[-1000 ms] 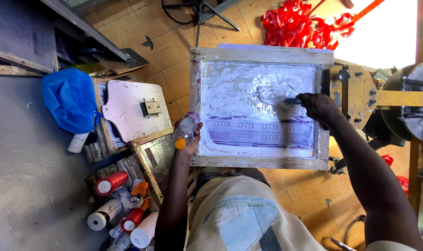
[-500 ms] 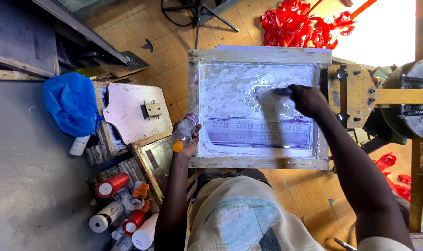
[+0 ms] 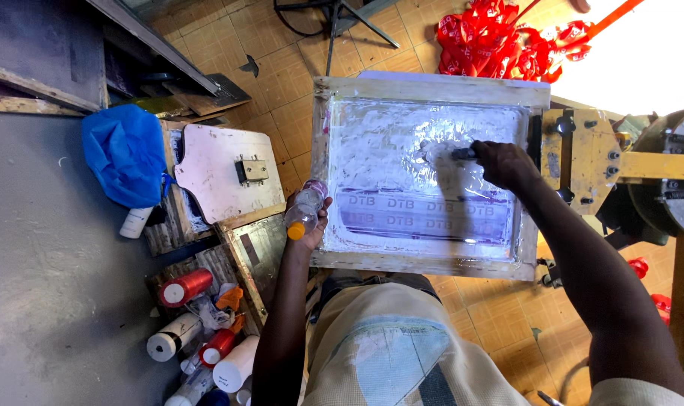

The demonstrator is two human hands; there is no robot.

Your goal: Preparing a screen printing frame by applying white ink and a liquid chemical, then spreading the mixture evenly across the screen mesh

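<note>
A wooden-framed printing screen [image 3: 432,90] lies flat in front of me, its mesh smeared white with a purple band of repeated lettering near my side. My right hand [image 3: 503,164] rests on the mesh at its right part, gripping a small dark tool [image 3: 462,153] whose tip touches the wet surface. My left hand [image 3: 312,222] is at the screen's left edge and holds a small clear plastic bottle [image 3: 303,209] with an orange cap pointing down.
A pink wooden pallet board [image 3: 225,177] and a blue plastic bag [image 3: 125,154] sit to the left. Several red and white bottles [image 3: 195,331] lie on the floor at lower left. A metal press arm [image 3: 628,169] stands at right, red pieces [image 3: 500,37] beyond.
My right hand has slid the tool across the mesh toward the upper left, away from the lettering band. The left hand with the bottle has stayed put.
</note>
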